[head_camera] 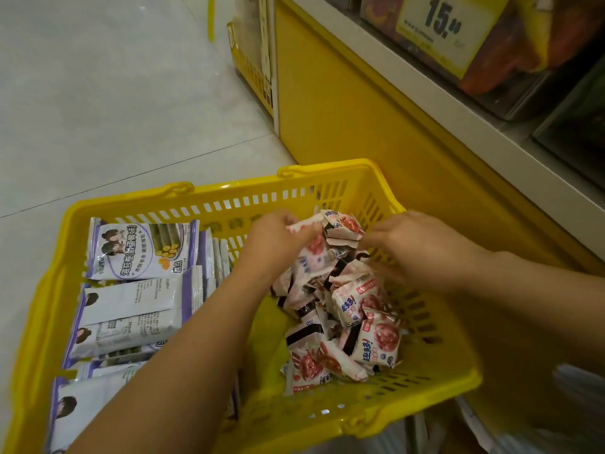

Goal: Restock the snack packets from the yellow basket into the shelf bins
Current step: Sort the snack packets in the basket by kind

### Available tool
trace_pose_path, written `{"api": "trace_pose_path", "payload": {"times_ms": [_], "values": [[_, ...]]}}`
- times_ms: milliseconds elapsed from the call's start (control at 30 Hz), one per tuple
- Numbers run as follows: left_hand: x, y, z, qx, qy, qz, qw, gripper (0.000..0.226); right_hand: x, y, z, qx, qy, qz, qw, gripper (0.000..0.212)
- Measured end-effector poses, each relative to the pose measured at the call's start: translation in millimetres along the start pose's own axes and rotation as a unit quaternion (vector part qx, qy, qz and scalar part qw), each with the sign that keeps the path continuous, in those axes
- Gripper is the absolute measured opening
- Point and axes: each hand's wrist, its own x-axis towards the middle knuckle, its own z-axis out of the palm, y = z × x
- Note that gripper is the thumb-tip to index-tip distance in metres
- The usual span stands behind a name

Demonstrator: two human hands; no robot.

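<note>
Snack packets marked 趣多多: left grip pinches one, right grip unclear.

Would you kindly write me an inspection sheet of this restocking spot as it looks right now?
Surface: pale tiled floor, yellow basket on it.
Job's things: pile of small pink-and-white packets at basket's right; larger purple-and-white packets stacked at its left.
Clutter: nothing seen.
Grips: left hand pinches a pink packet; right hand spread over the pile, blurred.
Cables: nothing seen.
Surroundings: yellow shelf base, price tag on the bins above.
</note>
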Motion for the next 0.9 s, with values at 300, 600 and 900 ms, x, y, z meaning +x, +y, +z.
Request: {"api": "trace_pose_path", "payload": {"times_ms": [300,600,900], "values": [[-14.9,8.4,49.1,-0.116,-0.128,0.071,0.982,0.057,-5.3,5.9,13.6,-0.04,0.033,0.035,0.998,0.047],[-20.6,-3.3,48.1,-0.041,-0.11,0.119,0.986,0.039,-2.8,-0.3,17.3,-0.138,-0.066,-0.005,0.988,0.05],[-66.7,-19.4,-59.5,0.092,0.027,0.151,0.984,0.027,26.7,-87.3,-24.6,-0.04,-0.008,-0.009,0.999,0.042]]}}
